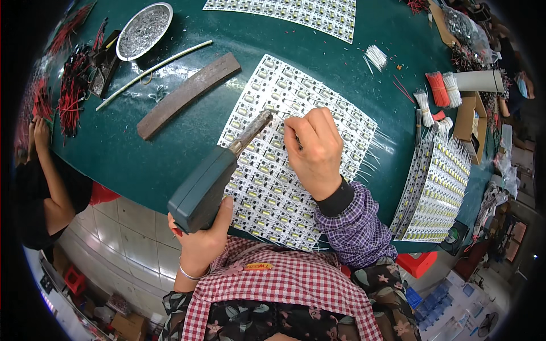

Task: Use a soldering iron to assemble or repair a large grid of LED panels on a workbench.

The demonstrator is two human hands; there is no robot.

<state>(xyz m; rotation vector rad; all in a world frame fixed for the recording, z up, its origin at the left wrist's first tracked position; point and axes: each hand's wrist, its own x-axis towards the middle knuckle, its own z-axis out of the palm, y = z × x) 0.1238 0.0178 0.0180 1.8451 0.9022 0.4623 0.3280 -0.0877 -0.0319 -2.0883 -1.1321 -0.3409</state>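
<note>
A dark green soldering gun (203,184) is gripped by its handle in my left hand (207,238). Its metal tip points up and right over a white sheet of LED circuit boards (267,170) lying on the table. Close beside the tip, my right hand (315,149) is closed in a pinch above the sheet; what sits between the fingers is too small and hidden to name. Thin white wires (369,159) stick out from the sheet's right edge, and more lie across its upper part.
Left of the sheet lie a brown curved bar (190,95), a pale rod (153,75) and a metal dish of scraps (144,32). Stacked LED sheets (437,190) and wire bundles (437,89) stand at the right. Another person's hands (40,135) hold red wires at the far left.
</note>
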